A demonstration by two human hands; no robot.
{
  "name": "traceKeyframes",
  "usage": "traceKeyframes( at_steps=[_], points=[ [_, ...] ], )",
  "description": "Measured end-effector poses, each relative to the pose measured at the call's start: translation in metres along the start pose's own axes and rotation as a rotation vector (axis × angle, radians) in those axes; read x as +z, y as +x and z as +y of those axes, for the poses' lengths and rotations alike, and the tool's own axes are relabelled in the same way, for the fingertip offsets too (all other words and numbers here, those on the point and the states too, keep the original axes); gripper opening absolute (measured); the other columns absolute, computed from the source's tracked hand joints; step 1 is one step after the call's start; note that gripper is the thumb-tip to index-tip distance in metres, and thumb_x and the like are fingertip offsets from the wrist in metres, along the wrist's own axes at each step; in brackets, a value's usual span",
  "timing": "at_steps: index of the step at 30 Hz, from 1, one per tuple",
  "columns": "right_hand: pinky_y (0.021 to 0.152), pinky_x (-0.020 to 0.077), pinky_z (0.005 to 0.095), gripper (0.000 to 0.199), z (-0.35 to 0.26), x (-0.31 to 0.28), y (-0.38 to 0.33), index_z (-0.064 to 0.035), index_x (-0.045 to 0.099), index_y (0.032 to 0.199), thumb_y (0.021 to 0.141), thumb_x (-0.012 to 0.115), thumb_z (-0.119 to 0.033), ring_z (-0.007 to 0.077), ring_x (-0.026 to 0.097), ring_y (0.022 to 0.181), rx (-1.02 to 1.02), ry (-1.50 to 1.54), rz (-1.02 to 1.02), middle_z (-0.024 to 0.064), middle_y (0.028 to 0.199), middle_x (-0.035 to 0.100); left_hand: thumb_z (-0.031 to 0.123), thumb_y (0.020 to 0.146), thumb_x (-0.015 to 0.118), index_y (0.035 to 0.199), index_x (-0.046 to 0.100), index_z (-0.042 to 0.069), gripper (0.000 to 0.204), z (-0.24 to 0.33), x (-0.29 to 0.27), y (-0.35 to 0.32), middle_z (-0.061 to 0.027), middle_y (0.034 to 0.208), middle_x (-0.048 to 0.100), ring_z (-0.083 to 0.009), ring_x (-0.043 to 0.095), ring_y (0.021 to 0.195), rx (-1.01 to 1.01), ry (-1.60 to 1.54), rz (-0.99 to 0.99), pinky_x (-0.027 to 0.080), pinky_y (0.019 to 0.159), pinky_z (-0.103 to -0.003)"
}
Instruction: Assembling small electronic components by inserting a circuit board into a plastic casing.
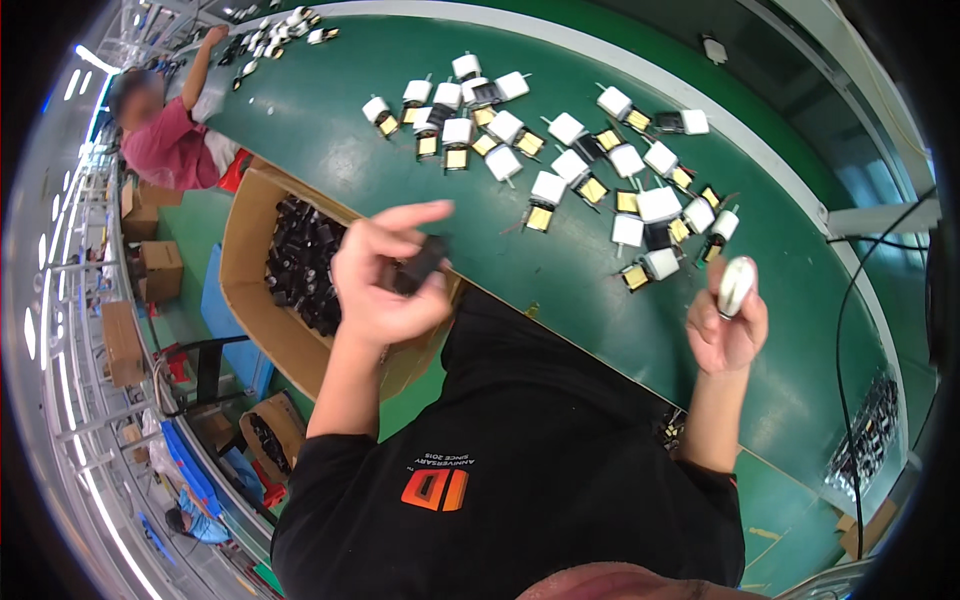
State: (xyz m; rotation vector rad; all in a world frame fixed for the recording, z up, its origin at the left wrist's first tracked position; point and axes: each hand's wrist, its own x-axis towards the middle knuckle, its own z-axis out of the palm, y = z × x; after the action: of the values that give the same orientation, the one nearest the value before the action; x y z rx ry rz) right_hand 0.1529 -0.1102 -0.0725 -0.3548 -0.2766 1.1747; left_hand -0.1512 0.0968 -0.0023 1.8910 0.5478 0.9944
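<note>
My left hand [380, 285] is raised beside the table edge, next to a cardboard box of black parts. Its thumb and fingers pinch a small black plastic housing [420, 265], slightly blurred; the index finger points away. Over the right part of the table, my right hand [728, 335] is closed around a white rounded plastic casing [737, 287], seen end-on. Beyond both hands lie several white casings [659, 204] with pins, joined by wires to black parts and yellow-faced pieces [540, 217]. They are spread in loose groups on the green table.
The open cardboard box [245, 230] stands against the table's near edge at left. A co-worker in a red shirt [165, 150] reaches over the far left end, near more white parts [280, 35]. A black cable [845, 370] hangs at right, by a pile of metallic-looking pieces [862, 435].
</note>
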Motion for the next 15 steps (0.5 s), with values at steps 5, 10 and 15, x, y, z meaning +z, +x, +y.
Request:
traceKeyframes(
  at_steps=[5,10,15],
  points=[
    [0.057,0.0597,0.0358,0.036,0.029,0.023,0.004,0.0030,0.054,0.119,0.086,0.059,-0.010,0.0324,0.069,0.075,-0.087,-0.012,-0.025,0.0233,0.115,0.057,-0.006,0.069,0.062,0.097,0.047,0.004,0.033,0.012,0.070,0.027,-0.0103,0.094,0.060,-0.0138,0.053,0.075,-0.008,-0.201,-0.239,0.046,0.071,-0.026],
    [0.062,0.0609,0.0328,0.034,0.033,0.047,-0.006,0.0057,0.056,0.113,0.081,0.064,0.000,0.0285,0.069,0.080,-0.101,-0.280,-0.029,0.0197,0.116,0.053,-0.002,0.078,0.064,0.108,0.057,0.005,0.031,0.023,0.104,0.038,-0.0075,0.096,0.057,-0.0191,0.055,0.079,0.114,0.015,-0.421,0.046,0.073,-0.028],
    [0.068,0.0580,0.0279,0.030,0.020,0.068,-0.015,0.0040,0.057,0.108,0.080,0.067,0.010,0.0196,0.068,0.082,-0.092,-0.511,0.059,0.0151,0.105,0.061,-0.001,0.078,0.063,0.113,0.052,0.004,0.036,0.030,0.109,0.034,-0.0095,0.102,0.052,-0.0257,0.055,0.089,-0.217,0.003,-0.614,0.047,0.083,-0.032]
  ],
)
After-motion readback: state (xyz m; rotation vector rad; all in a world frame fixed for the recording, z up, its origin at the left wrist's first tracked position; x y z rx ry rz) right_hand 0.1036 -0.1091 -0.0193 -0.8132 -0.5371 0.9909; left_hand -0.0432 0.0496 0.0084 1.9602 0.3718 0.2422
